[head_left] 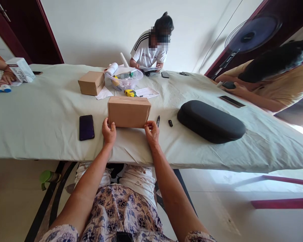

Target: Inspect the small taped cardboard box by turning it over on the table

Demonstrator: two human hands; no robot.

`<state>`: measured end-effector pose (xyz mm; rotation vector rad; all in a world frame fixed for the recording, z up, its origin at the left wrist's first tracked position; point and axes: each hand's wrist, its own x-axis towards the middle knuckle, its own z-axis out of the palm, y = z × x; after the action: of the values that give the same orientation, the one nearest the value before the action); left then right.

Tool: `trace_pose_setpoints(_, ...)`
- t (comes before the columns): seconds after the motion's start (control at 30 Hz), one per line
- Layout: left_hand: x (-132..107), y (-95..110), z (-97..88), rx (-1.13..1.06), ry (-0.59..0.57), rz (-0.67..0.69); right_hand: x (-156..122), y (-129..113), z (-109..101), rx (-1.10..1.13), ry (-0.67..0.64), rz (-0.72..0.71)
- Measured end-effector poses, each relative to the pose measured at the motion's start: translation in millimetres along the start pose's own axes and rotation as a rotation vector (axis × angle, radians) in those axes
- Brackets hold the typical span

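A brown cardboard box (pixel 128 111) lies on the cloth-covered table (pixel 47 114) right in front of me. My left hand (pixel 108 131) grips its lower left corner, fingers curled against the near face. My right hand (pixel 152 131) pinches its lower right corner the same way. A dark phone (pixel 86 127) lies just left of my left hand. A black marker (pixel 158 120) and its cap (pixel 170 123) lie just right of my right hand.
A second brown box (pixel 91 82), a clear bowl (pixel 126 80) of supplies, a yellow tape measure (pixel 130 93) and papers sit further back. A large black case (pixel 210 121) lies at right. Three other people sit around the table; a fan (pixel 252 33) stands at the far right.
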<state>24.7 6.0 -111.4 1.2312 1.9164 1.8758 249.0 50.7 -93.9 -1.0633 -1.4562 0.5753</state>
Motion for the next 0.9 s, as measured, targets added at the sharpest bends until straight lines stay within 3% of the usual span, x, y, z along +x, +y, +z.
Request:
trace_pose_setpoints(0.2, -4, 7, 0.0, 0.029, -0.145, 0.039, -2, -17, -7, -0.014, 0.174, -0.109)
trace_pose_setpoints(0.4, -8, 10, 6.5, 0.062, -0.222, 0.056, -33, -45, -6, -0.126, 0.203, -0.311)
trace_pose_setpoints(0.57, -12, 14, 3.7, -0.026, -0.323, 0.133, -59, -64, 22, -0.216, 0.201, -0.351)
trace_pose_setpoints(0.73, -13, 14, -3.3, -0.191, -0.427, 0.260, -75, -69, 59, -0.275, 0.074, -0.260)
trace_pose_setpoints(0.9, -11, 15, -2.3, -0.224, -0.394, 0.227, -81, -64, 79, -0.262, -0.061, -0.211)
